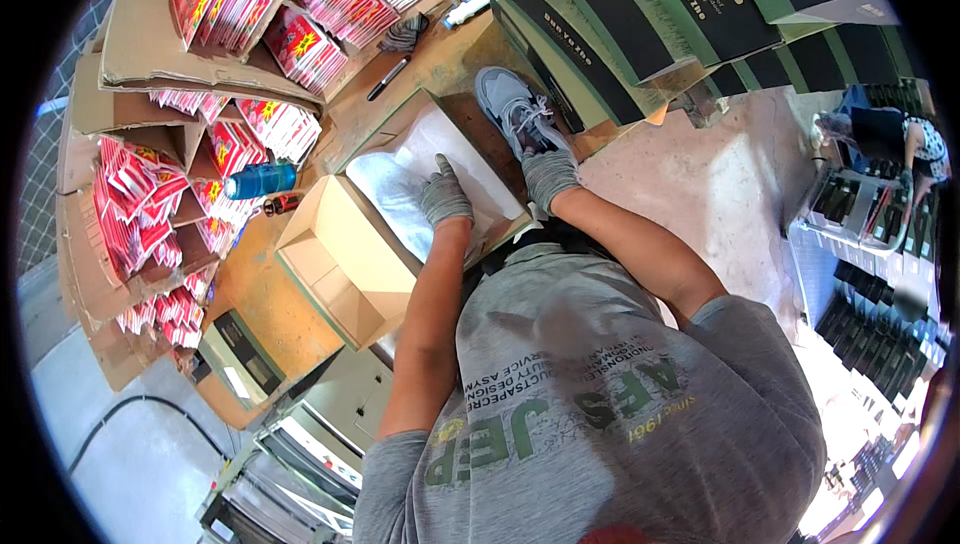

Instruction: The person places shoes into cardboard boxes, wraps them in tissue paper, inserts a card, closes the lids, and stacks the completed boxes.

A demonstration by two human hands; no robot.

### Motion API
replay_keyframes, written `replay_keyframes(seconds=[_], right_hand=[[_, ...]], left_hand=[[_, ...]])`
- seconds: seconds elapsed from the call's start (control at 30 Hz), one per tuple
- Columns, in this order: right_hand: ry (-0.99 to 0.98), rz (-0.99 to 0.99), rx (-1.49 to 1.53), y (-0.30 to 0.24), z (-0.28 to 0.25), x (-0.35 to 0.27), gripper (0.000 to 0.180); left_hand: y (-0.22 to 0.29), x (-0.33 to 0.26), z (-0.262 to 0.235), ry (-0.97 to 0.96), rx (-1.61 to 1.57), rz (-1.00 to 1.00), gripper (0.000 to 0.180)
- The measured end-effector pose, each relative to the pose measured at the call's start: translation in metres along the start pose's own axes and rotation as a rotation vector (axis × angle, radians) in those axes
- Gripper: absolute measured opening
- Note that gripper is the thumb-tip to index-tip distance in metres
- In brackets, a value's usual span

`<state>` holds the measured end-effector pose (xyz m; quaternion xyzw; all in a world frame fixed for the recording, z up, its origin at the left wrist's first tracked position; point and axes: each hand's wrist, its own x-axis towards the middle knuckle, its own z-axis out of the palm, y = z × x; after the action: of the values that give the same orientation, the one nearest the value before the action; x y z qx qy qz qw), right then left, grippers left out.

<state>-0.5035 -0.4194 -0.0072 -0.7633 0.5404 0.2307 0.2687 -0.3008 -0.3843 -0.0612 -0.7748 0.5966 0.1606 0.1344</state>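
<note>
My left hand [446, 196], in a grey knitted glove, rests on white tissue paper [490, 184] inside an open shoebox [395, 134]. Its fingers are stretched out over the paper. A greyish shape shows faintly through the tissue; I cannot tell what lies under it. Just right of the box, my right hand [549, 180], gloved the same way, is closed on the heel end of a grey sneaker [510, 109] with laces. The sneaker's toe points away from me. Toward the left, the box's tan-lined lid [365, 254] is folded back.
Cartons [140, 34] full of red-and-white packets crowd the left. A blue bottle [260, 181], a black marker [388, 79] and a dark cloth [404, 34] lie on the wooden table [270, 294]. Stacked green-and-black shoeboxes [620, 24] rise at the far right. Another person [925, 149] stands beside a cart.
</note>
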Motion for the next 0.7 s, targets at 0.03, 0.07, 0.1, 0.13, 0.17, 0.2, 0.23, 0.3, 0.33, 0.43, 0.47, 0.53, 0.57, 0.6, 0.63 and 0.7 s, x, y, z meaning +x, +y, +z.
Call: replay_keyframes(seconds=[0.03, 0.07, 0.1, 0.13, 0.17, 0.2, 0.23, 0.3, 0.33, 0.43, 0.47, 0.53, 0.57, 0.6, 0.63, 0.7], right_hand=[[0.124, 0.049, 0.084, 0.008, 0.015, 0.010, 0.045], [0.247, 0.099, 0.174, 0.019, 0.046, 0.032, 0.044], [0.366, 0.153, 0.271, 0.031, 0.074, 0.052, 0.044], [0.643, -0.025, 0.584, 0.032, 0.068, 0.040, 0.040], [0.879, -0.280, 0.834, 0.035, 0.058, 0.025, 0.037], [1.058, -0.340, 0.256, 0.028, 0.009, -0.018, 0.038], [1.083, -0.348, 0.314, 0.034, 0.015, -0.027, 0.036], [1.136, -0.367, 0.428, 0.039, 0.016, -0.041, 0.036], [1.090, -0.389, 0.511, 0.034, 0.013, -0.048, 0.035], [0.880, -0.537, 0.800, 0.011, 0.003, -0.063, 0.031], [0.690, -0.538, 0.961, -0.004, -0.003, -0.065, 0.033], [0.308, -0.496, 1.238, -0.034, -0.012, -0.066, 0.036], [0.211, -0.397, 1.146, -0.050, -0.007, -0.056, 0.041], [0.133, -0.290, 1.052, -0.065, 0.006, -0.035, 0.046], [0.062, -0.171, 0.957, -0.076, 0.024, -0.010, 0.051], [0.116, -0.102, 0.909, -0.097, 0.094, 0.043, 0.054]], left_hand=[[-0.001, -0.002, -0.003, 0.020, -0.101, 0.015, 0.072], [-0.005, -0.007, -0.007, 0.041, -0.195, 0.030, 0.069], [-0.010, -0.012, -0.014, 0.136, -0.363, 0.078, 0.067], [-0.025, -0.024, -0.017, 0.229, -0.535, 0.090, 0.066], [-0.038, -0.038, -0.025, 0.325, -0.705, 0.111, 0.065], [-0.049, -0.059, -0.044, 0.325, -0.865, 0.023, 0.066], [-0.065, -0.076, -0.058, 0.387, -0.953, 0.017, 0.065], [-0.117, -0.106, -0.072, 0.476, -1.042, -0.031, 0.065], [-0.146, -0.117, -0.080, 0.495, -1.042, -0.057, 0.065], [-0.290, -0.160, -0.041, 0.598, -1.352, -0.168, 0.049], [-0.345, -0.182, -0.023, 0.625, -1.690, -0.214, 0.041], [-0.388, -0.207, -0.013, 0.733, -1.243, -0.464, 0.030], [-0.399, -0.217, -0.015, 0.793, -1.214, -0.622, 0.027], [-0.401, -0.211, -0.032, 0.885, -1.575, -0.848, 0.024], [-0.380, -0.202, -0.052, 1.004, -1.625, -0.762, 0.021], [-0.331, -0.185, -0.089, 1.107, -1.451, -0.470, 0.021]])
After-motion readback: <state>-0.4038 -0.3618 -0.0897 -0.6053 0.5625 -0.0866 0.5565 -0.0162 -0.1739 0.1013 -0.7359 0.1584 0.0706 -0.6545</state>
